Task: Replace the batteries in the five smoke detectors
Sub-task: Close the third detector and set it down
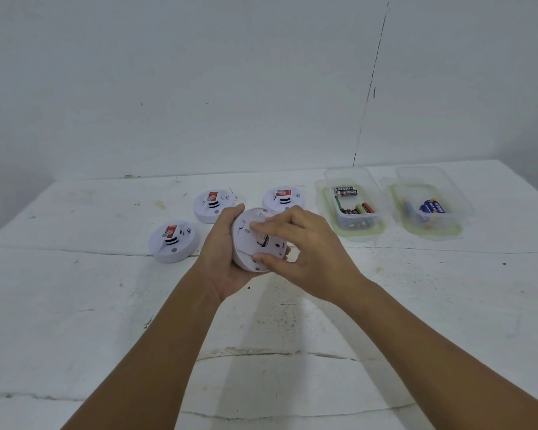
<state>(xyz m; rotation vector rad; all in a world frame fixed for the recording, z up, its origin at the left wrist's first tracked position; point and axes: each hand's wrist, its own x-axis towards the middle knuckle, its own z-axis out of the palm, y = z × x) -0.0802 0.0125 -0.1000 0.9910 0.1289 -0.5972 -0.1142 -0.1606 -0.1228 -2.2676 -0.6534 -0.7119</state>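
Observation:
My left hand (222,259) holds a white round smoke detector (246,243) above the table, its back side turned toward me. My right hand (305,252) rests on that back, fingers and thumb spread over the battery recess, where something dark shows between them. Three more white detectors lie face up on the table: one at the left (173,242), one behind my left hand (212,206), one behind the held unit (283,198). Each carries a red label. A clear tub (353,209) holds black and red batteries. A second clear tub (429,206) holds blue batteries.
The white table (292,330) has cracks and stains and runs to a white wall. Both tubs sit at the back right. A thin dark line runs down the wall above the tubs.

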